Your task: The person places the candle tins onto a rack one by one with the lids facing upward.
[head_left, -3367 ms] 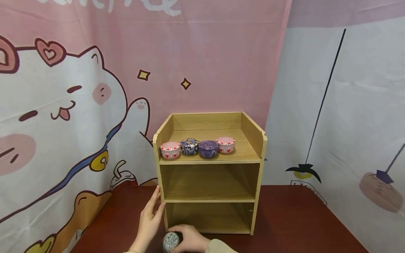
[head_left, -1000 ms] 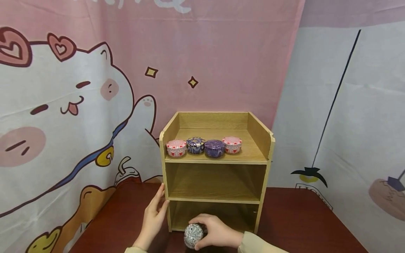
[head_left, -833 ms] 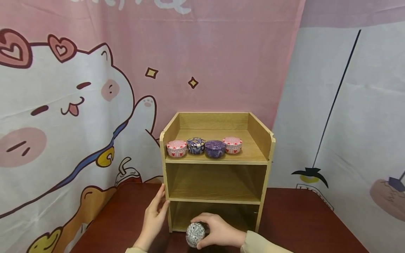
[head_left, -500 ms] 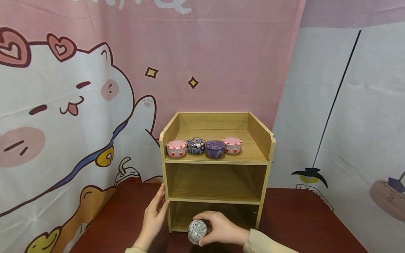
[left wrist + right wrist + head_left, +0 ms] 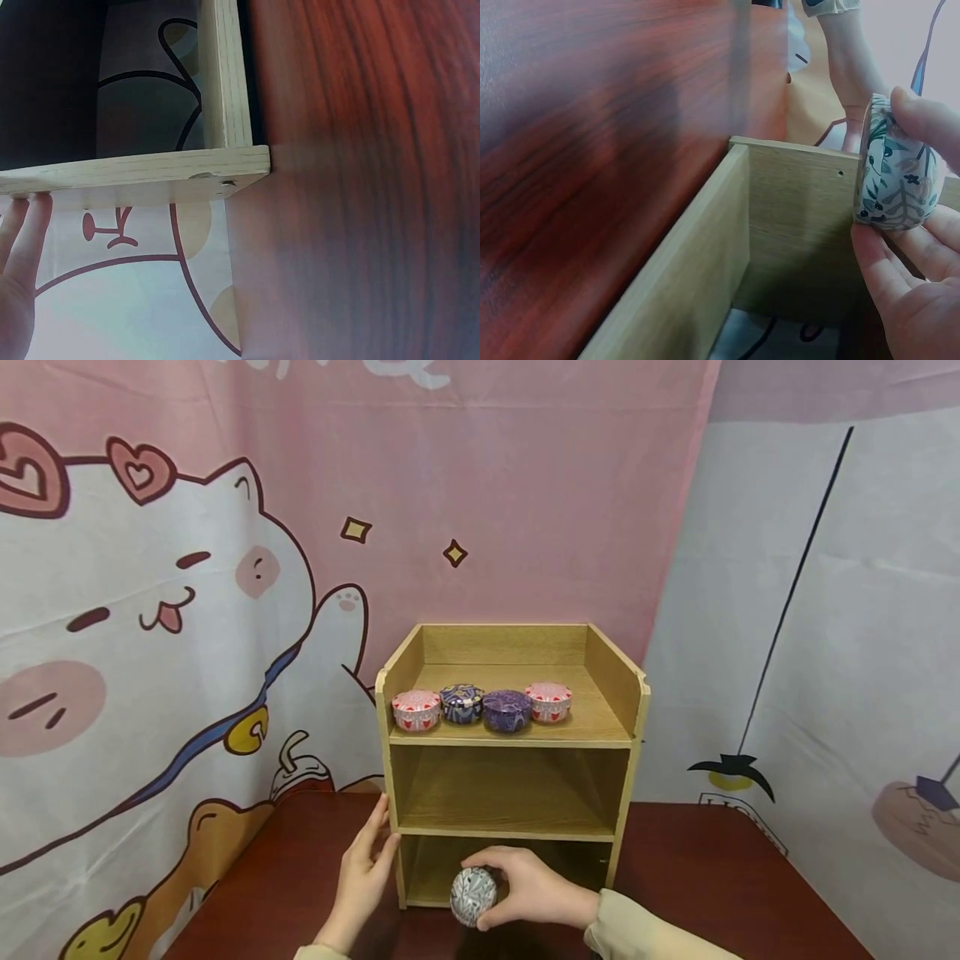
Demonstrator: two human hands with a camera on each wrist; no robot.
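Observation:
My right hand (image 5: 542, 887) grips a small round tin (image 5: 473, 897) with a white, grey and green leaf pattern, thumb on one side and fingers on the other. Its patterned round face points toward the head camera, in front of the lowest compartment of a wooden shelf unit (image 5: 517, 742). In the right wrist view the tin (image 5: 900, 176) is held above the table, apart from the boards. My left hand (image 5: 358, 878) touches the unit's left side with extended fingers; in the left wrist view two fingertips rest against the side panel (image 5: 135, 171).
Along the front of the top shelf stand a pink tin (image 5: 416, 711), a blue patterned tin (image 5: 461, 704), a purple tin (image 5: 507, 711) and another pink tin (image 5: 550, 702). Under the unit lies a dark red wooden table (image 5: 697, 877). Behind hangs a cartoon-printed cloth (image 5: 540, 510).
My right hand has carried the leaf-patterned tin rightward, then slightly upward, from the unit's lower left corner to before the bottom compartment. My left hand keeps touching the side; the head view shifted slightly.

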